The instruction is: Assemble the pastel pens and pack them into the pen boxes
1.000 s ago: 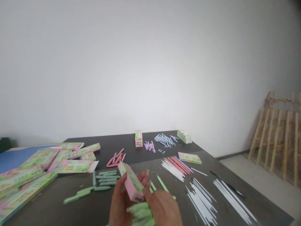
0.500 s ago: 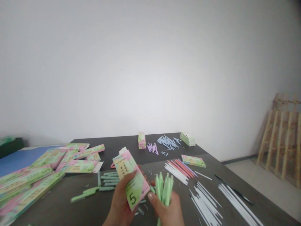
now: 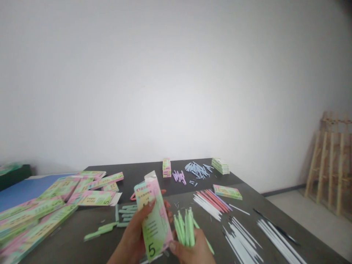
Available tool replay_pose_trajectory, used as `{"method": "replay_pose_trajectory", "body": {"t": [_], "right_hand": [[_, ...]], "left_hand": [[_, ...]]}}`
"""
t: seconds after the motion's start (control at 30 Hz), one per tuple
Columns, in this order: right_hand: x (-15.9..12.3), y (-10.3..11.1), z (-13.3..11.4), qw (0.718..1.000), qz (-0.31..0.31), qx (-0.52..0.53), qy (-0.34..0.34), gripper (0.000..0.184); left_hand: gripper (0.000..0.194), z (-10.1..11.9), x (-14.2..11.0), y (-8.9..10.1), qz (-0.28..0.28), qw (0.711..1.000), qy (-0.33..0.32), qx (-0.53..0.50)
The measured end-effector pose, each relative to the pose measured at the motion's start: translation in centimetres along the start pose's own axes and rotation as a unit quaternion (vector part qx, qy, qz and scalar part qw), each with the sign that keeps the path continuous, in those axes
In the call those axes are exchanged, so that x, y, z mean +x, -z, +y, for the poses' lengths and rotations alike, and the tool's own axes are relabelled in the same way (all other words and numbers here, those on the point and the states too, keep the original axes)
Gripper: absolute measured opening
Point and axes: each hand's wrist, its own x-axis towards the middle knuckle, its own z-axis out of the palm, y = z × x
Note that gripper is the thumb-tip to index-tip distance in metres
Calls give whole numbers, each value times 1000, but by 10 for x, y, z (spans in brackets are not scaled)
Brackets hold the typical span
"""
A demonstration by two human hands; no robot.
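Note:
My left hand is closed around a small pink and green cardboard box marked with a 5, held upright with its top flap open. Right beside it, my right hand grips a bunch of light green pens, their tips pointing up. Both hands hover low over the near edge of the dark table.
Flat pink-green boxes are strewn at the left. Loose green pen parts, red and white refills, more white refills, purple and blue caps and small box stacks lie around. A wooden rack leans at the right.
The box has been turned upright in my left hand, its open end up. My right hand lifted the green pens from lying flat to standing beside the box.

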Motion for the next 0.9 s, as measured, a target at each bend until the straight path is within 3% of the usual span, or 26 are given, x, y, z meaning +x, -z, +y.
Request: {"method": "replay_pose_trajectory", "body": {"t": [0.13,0.23,0.37,0.53,0.63,0.8,0.9], "right_hand": [[3,14,-27,998,66,4,-13,63],[7,20,-60,997,58,-30,29,59],[2,12,-89,995,19,-69,64,48],[-7,-2,-95,997,-7,-53,51,41],[-6,-1,-98,997,-14,-51,52,42],[-3,2,-105,992,-102,-69,34,41],[-4,3,-100,989,-93,-101,45,35]], "left_hand": [[26,15,-6,8,-31,991,65,113],[23,22,-11,11,-85,980,86,159],[26,24,-9,18,-151,951,82,258],[22,16,-8,25,-170,936,92,296],[21,14,-14,23,-157,931,102,313],[24,16,-19,17,-151,932,97,315],[22,20,-20,13,-135,926,81,343]]}}
